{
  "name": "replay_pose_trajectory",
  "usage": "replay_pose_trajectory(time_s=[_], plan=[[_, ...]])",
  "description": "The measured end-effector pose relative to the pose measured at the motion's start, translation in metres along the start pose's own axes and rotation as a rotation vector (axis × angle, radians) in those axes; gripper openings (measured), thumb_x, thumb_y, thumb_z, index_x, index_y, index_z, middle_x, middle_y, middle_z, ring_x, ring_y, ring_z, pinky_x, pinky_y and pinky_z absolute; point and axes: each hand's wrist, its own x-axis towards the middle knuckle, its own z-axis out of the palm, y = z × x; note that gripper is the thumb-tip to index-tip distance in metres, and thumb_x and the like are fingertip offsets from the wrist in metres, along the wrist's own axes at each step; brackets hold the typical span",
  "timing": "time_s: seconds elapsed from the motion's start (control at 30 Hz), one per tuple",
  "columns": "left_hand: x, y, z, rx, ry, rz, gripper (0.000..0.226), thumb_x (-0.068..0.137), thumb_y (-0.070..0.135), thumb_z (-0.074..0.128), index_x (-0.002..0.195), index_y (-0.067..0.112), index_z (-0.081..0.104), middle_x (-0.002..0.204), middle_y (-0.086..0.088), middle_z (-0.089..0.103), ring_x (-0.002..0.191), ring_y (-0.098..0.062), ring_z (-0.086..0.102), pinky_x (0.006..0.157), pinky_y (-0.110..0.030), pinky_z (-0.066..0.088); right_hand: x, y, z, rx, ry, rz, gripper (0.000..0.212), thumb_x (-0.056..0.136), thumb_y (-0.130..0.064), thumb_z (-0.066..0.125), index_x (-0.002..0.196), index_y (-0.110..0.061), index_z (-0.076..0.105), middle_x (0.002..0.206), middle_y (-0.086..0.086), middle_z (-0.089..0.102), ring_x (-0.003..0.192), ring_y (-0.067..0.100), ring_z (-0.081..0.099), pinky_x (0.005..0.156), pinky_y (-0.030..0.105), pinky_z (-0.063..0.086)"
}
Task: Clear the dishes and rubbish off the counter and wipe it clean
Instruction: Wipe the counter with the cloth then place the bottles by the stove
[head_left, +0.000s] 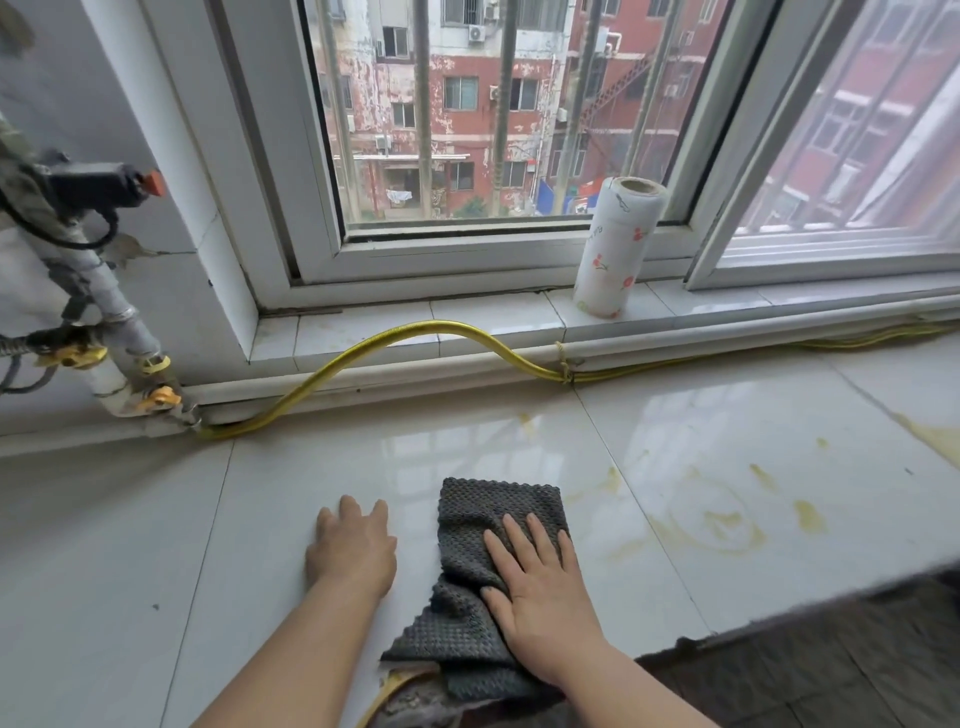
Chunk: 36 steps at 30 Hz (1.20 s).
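Head view: your right hand (540, 587) lies flat on the grey cloth (493, 512). Its fingers are straight and spread, and they press the cloth onto the white counter (249, 519). Your left hand (353, 551) rests flat on the bare counter just beside the cloth, fingers straight, holding nothing. The cloth sits near the front edge, in the middle. Yellow stains (808, 517) mark the counter to the right of the cloth. A yellow hose (441, 325) runs along the back. A flowery paper roll (618, 249) stands upright on the window sill (498, 312).
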Motion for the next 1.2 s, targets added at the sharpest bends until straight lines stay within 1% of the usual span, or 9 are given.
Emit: replay_pose_trajectory(time_s=[0.2,0.33,0.57,0.63,0.7,0.77,0.9,1.0,1.2], plan=[[-0.001,0.014,-0.007,-0.039,0.062,0.000,0.035,0.097,0.028,0.039,0.130,0.021,0.044,0.138,-0.006,0.033,0.126,-0.027,0.032,0.093,-0.038,0.043,0.005,0.000,0.000,-0.025,-0.002,0.016,0.053,0.082,-0.055,0.038,0.120,-0.033,0.067,0.127,-0.005,0.064,0.116,0.022,0.061,0.098,0.042,0.027],[0.002,0.038,-0.004,-0.102,0.127,0.090,0.042,0.097,0.029,0.042,0.138,0.024,0.037,0.156,-0.005,0.013,0.140,-0.027,0.017,0.103,-0.040,0.037,0.024,0.004,-0.004,-0.004,0.008,0.020,0.053,0.081,-0.056,0.038,0.118,-0.034,0.068,0.126,-0.005,0.065,0.115,0.021,0.062,0.099,0.041,0.027],[0.030,0.057,-0.013,-0.152,0.177,0.018,0.038,0.097,0.027,0.039,0.136,0.025,0.039,0.152,-0.002,0.023,0.135,-0.023,0.027,0.098,-0.038,0.039,0.080,0.016,-0.017,0.025,0.002,-0.059,0.054,0.081,-0.055,0.035,0.118,-0.034,0.068,0.127,-0.005,0.064,0.117,0.022,0.061,0.100,0.041,0.025],[0.041,0.061,-0.016,-0.163,0.191,-0.012,0.035,0.098,0.026,0.038,0.133,0.025,0.041,0.148,-0.001,0.027,0.132,-0.022,0.029,0.096,-0.037,0.039,0.103,0.024,-0.017,0.074,-0.001,-0.101,0.058,0.088,-0.055,0.027,0.137,-0.035,0.050,0.148,-0.003,0.044,0.137,0.027,0.040,0.111,0.043,0.010],[0.050,0.068,-0.018,-0.161,0.185,-0.044,0.035,0.097,0.023,0.036,0.131,0.026,0.041,0.145,0.000,0.030,0.129,-0.022,0.031,0.094,-0.037,0.040,0.128,0.030,-0.011,0.097,0.009,-0.184,0.062,0.094,-0.057,0.016,0.152,-0.035,0.015,0.161,-0.005,0.004,0.148,0.025,-0.003,0.114,0.044,-0.015],[0.058,0.076,-0.020,-0.137,0.163,-0.091,0.040,0.093,0.019,0.035,0.133,0.028,0.039,0.143,0.001,0.031,0.128,-0.023,0.030,0.094,-0.037,0.039,0.152,0.037,-0.005,0.110,0.026,-0.196,0.063,0.095,-0.058,0.014,0.152,-0.036,0.001,0.161,-0.006,-0.009,0.146,0.021,-0.017,0.113,0.044,-0.018],[0.072,0.089,-0.023,-0.089,0.114,-0.180,0.042,0.093,0.023,0.037,0.134,0.033,0.034,0.145,0.001,0.025,0.132,-0.026,0.023,0.092,-0.040,0.037,0.183,0.051,-0.007,0.107,0.046,-0.179,0.063,0.095,-0.058,0.015,0.152,-0.036,0.001,0.161,-0.006,-0.006,0.147,0.020,-0.014,0.116,0.045,-0.013],[0.080,0.090,-0.025,-0.076,0.076,-0.210,0.046,0.093,0.025,0.040,0.138,0.034,0.030,0.145,0.002,0.023,0.132,-0.026,0.023,0.090,-0.039,0.040,0.196,0.072,-0.009,0.092,0.072,-0.075,0.062,0.095,-0.058,0.016,0.152,-0.035,0.004,0.162,-0.004,-0.002,0.147,0.021,-0.009,0.117,0.047,-0.008],[0.086,0.087,-0.026,-0.094,0.053,-0.219,0.049,0.087,0.015,0.039,0.132,0.035,0.036,0.140,0.003,0.027,0.128,-0.024,0.026,0.087,-0.038,0.045,0.203,0.091,-0.013,0.094,0.100,0.075,0.062,0.095,-0.056,0.015,0.152,-0.032,0.007,0.161,-0.003,0.005,0.147,0.024,-0.002,0.116,0.051,-0.002]])
